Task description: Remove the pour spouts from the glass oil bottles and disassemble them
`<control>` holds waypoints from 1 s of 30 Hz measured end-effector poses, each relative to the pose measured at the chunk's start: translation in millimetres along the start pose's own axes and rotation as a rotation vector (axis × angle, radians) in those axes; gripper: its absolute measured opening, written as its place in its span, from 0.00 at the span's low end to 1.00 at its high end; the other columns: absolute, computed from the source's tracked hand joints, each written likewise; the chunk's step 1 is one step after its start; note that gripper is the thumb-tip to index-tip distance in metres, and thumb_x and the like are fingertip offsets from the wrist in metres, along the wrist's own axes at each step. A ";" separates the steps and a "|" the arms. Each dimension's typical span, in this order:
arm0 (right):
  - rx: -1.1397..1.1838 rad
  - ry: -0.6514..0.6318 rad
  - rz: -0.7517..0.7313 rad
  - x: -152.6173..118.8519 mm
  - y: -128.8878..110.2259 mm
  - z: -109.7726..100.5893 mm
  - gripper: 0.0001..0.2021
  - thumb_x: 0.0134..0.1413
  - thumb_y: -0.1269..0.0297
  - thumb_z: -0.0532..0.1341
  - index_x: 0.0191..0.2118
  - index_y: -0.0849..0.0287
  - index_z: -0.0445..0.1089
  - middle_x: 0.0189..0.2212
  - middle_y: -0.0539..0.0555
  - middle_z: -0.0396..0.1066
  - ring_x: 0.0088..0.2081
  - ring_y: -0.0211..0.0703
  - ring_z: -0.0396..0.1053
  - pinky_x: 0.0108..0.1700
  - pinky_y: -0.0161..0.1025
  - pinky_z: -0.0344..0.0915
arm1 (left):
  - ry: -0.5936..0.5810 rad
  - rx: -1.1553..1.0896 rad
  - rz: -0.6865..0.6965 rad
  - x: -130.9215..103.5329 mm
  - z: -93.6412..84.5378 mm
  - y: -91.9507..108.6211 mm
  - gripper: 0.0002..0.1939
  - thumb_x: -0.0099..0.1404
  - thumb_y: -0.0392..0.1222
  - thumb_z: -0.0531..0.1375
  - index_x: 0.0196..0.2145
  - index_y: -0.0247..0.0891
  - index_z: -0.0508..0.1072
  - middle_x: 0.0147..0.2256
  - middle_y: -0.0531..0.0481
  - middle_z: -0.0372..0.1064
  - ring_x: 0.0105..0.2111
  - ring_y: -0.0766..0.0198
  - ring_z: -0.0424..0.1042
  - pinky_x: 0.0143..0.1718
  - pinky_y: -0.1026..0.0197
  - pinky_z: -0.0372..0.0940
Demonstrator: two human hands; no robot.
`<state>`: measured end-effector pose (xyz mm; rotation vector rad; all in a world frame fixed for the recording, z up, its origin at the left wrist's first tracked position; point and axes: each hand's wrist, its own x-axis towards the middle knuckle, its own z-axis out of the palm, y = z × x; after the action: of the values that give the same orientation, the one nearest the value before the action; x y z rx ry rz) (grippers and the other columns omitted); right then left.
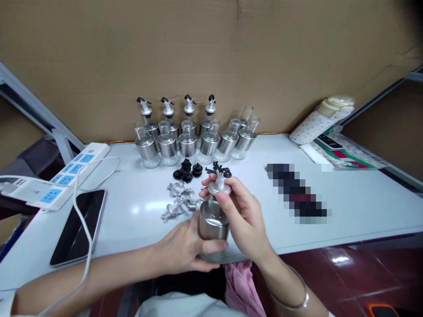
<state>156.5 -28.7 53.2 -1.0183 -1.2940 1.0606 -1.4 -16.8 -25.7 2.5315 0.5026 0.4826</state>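
Note:
Near the table's front edge, my left hand (194, 246) is wrapped round the lower body of a glass bottle with a steel sleeve (214, 224). The bottle stands roughly upright. My right hand (243, 211) grips a silver pourer top (219, 186) at the bottle's mouth, thumb in front and fingers behind. Just left of the bottle lie loose silver pourer parts (178, 207). Behind them sit several black stoppers (187, 171), and small black levers (216, 168) show beyond my right fingers.
Rows of steel-sleeved bottles (187, 145) stand at the back, several with pourers fitted. A power strip (71, 174), white cable and black tablet (79, 226) are at left. At right are a blurred dark item (297, 191) and a tilted flask (319, 121).

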 end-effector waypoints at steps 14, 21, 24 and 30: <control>0.123 0.076 0.007 -0.6 2.1 10.1 0.12 0.62 0.51 0.51 0.45 0.50 0.63 0.25 0.48 0.66 0.26 0.37 0.65 0.30 0.37 0.65 | -0.063 0.094 0.050 1.4 -3.8 4.6 0.16 0.64 0.56 0.55 0.46 0.51 0.71 0.39 0.45 0.64 0.41 0.53 0.64 0.38 0.54 0.67; 0.319 0.089 0.142 7.4 -9.8 13.5 0.18 0.59 0.43 0.49 0.41 0.52 0.59 0.19 0.47 0.67 0.20 0.40 0.68 0.24 0.38 0.66 | -0.034 0.148 0.106 1.4 -5.2 5.8 0.12 0.67 0.52 0.52 0.44 0.48 0.70 0.38 0.47 0.64 0.35 0.60 0.63 0.33 0.61 0.63; 0.405 0.151 0.167 10.0 -9.4 9.8 0.15 0.59 0.46 0.50 0.42 0.51 0.56 0.25 0.50 0.73 0.26 0.45 0.74 0.29 0.42 0.70 | 0.003 0.146 0.098 1.3 -5.9 7.0 0.14 0.65 0.54 0.54 0.44 0.48 0.70 0.40 0.46 0.62 0.37 0.59 0.62 0.34 0.62 0.64; 0.342 0.183 0.072 -2.4 5.1 -3.7 0.13 0.55 0.55 0.59 0.41 0.51 0.56 0.34 0.51 0.73 0.37 0.48 0.75 0.39 0.46 0.71 | 0.023 0.118 0.118 0.8 -5.0 6.6 0.15 0.63 0.55 0.56 0.46 0.52 0.68 0.41 0.46 0.60 0.41 0.56 0.61 0.36 0.60 0.66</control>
<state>160.0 -29.9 47.6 -0.8823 -0.8968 1.1667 -1.2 -19.7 -18.0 2.6825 0.4020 0.5402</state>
